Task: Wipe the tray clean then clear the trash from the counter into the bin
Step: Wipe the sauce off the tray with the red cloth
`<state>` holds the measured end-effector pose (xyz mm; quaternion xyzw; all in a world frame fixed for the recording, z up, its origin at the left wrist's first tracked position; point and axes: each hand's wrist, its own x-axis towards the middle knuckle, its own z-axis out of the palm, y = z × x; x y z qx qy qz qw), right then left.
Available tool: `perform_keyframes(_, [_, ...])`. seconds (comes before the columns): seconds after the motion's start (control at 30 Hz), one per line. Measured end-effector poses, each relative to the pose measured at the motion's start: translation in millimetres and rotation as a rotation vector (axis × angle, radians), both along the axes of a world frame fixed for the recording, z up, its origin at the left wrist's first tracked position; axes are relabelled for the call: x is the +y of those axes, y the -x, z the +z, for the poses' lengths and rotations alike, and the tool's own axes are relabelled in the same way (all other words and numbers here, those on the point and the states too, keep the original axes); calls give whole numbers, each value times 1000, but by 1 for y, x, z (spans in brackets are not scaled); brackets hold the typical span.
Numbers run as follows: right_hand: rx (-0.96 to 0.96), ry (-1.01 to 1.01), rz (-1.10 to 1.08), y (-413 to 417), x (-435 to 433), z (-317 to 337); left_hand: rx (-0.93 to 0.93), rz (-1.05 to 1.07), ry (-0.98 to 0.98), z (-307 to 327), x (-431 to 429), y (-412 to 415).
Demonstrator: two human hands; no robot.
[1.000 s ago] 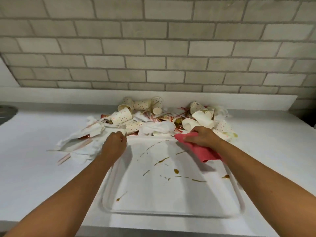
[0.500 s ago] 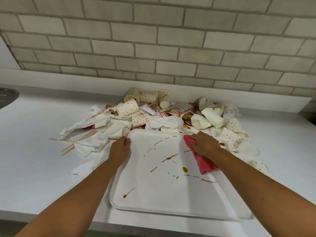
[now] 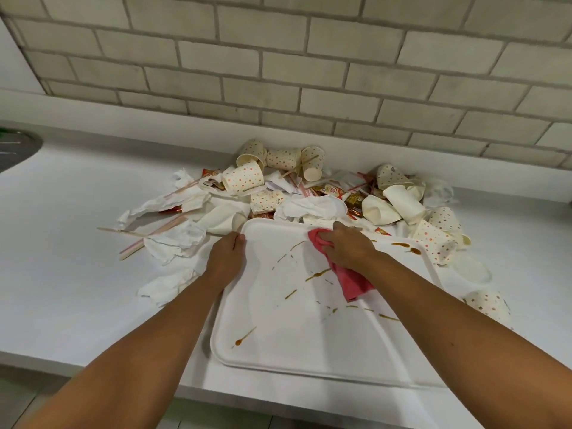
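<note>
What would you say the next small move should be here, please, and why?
Probably draw the right hand and its red cloth back across the brown streaks toward the near edge: the tray is smeared, the cloth sits near its far edge, and the left hand holds the rim.

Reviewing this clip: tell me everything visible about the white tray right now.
The tray is white, rectangular and round-cornered with a low raised rim, seemingly plastic. It lies flat on the white counter near the front edge, streaked with brown sauce drips. The left hand grips its far left corner; the right hand presses a red cloth onto its far part. Paper cups and crumpled napkins crowd around its far end.
</note>
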<state>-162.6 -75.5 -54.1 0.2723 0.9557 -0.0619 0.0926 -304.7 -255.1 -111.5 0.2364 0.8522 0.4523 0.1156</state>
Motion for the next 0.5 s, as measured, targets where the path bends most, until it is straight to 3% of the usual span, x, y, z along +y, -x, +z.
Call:
perform_keyframes(0.17, [-44, 151, 138, -8, -2, 13, -5, -11, 9, 1, 1, 0])
perform_keyframes(0.37, [-150, -63, -44, 4, 1, 11, -8, -38, 4, 5, 1, -2])
perform_keyframes(0.5, [-140, -1, -4, 22, -14, 7, -18, -21, 0, 6, 0, -4])
